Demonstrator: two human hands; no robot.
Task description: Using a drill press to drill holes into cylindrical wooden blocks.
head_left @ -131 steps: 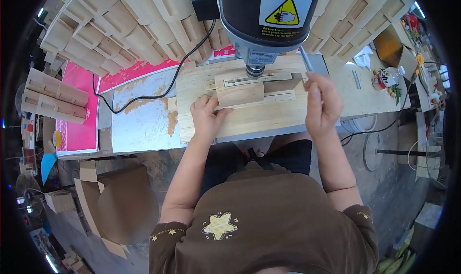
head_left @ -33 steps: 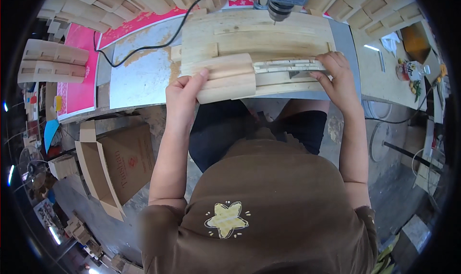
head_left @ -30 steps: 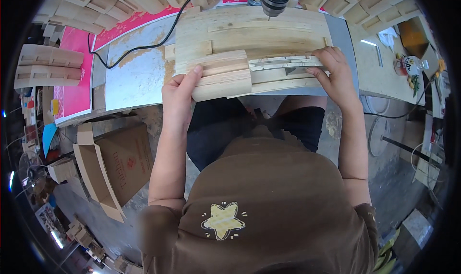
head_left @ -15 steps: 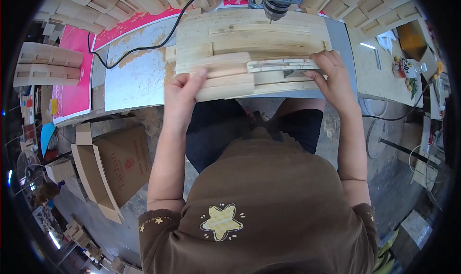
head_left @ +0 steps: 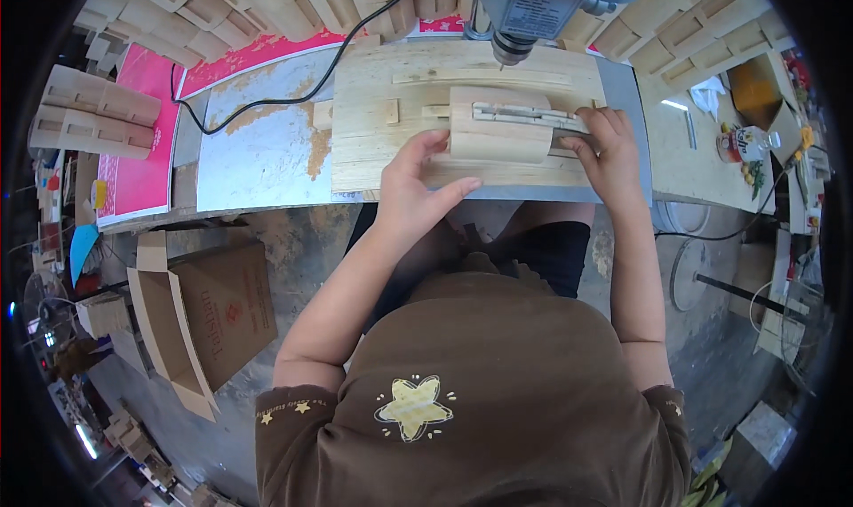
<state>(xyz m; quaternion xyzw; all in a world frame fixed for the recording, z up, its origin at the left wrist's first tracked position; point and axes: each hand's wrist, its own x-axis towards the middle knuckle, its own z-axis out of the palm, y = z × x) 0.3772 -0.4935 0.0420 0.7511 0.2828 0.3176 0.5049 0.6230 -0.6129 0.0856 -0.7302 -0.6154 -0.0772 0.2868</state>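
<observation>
A curved, pale wooden block [head_left: 499, 148] lies on a wooden board [head_left: 364, 160] on the bench. A slim whitish strip [head_left: 524, 116], marked off in short sections, lies along the block's slot. My right hand [head_left: 611, 156] pinches the strip's right end between thumb and fingers. At the block's left end is my left hand [head_left: 416, 180], thumb and fingers spread apart. Its fingertips are close to the block; whether they touch it I cannot tell. Beyond the block, the drill press [head_left: 533, 14] hangs over the board with its bit [head_left: 504, 64] pointing down.
Stacks of slotted wooden blocks [head_left: 222, 18] line the bench's back, with more blocks [head_left: 102, 116] at the left. A black cable [head_left: 267, 89] crosses the bench. A plastic jar [head_left: 745, 144] stands at the right. An open cardboard box [head_left: 222, 316] is on the floor at lower left.
The wooden block has moved right and now sits beneath the strip. My left hand has released its left end and opened. My right hand still holds the strip.
</observation>
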